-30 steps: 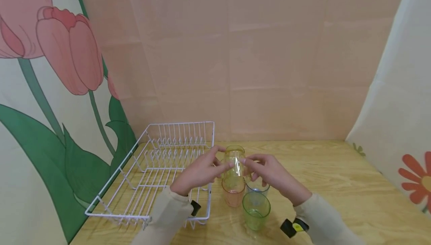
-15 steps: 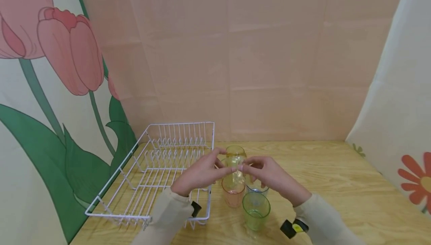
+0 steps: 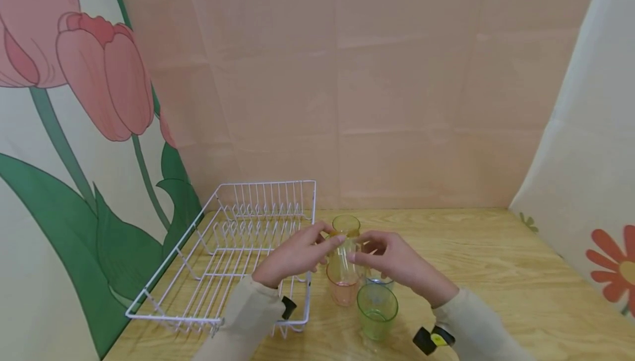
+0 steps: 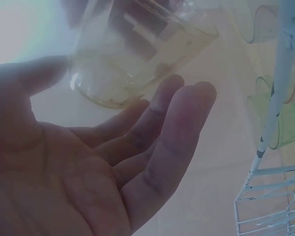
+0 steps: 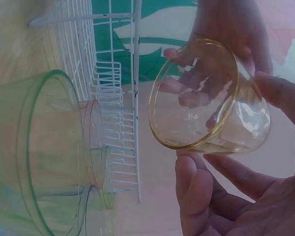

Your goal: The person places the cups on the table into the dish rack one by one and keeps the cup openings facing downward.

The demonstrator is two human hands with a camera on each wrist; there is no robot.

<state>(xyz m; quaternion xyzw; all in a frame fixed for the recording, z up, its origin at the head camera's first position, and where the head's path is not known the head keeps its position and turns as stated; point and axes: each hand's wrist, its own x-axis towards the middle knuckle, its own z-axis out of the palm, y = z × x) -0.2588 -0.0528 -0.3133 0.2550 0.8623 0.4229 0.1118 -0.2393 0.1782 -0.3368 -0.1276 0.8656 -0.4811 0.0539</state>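
Observation:
Between both hands, above the table, is a clear amber-tinted cup (image 5: 250, 123) with a golden rim. It is tilted, its mouth facing downward. My left hand (image 3: 297, 251) holds it from the left with thumb and fingertips, the palm off its wall. From the right, my right hand (image 3: 399, 259) grips it with thumb and curved fingers. Below stand a pink-red cup (image 3: 343, 295) and, nearer me, a green cup (image 3: 377, 317), both upright. A blue-rimmed cup (image 3: 380, 281) is partly hidden behind the right hand and the green cup. Another greenish cup (image 5: 108, 182) shows in the right wrist view.
A white wire dish rack (image 3: 218, 273) stands on the wooden table (image 3: 476, 284) to the left, its right side close to the cups. A plain pinkish backdrop (image 3: 397, 102) rises behind the table. Flower-printed cloths flank it.
The amber cup stays at about the same place but its tilt shifts slightly. The right thumb has slid downward; the left thumb dipped, then rose again. The standing cups and rack have not moved.

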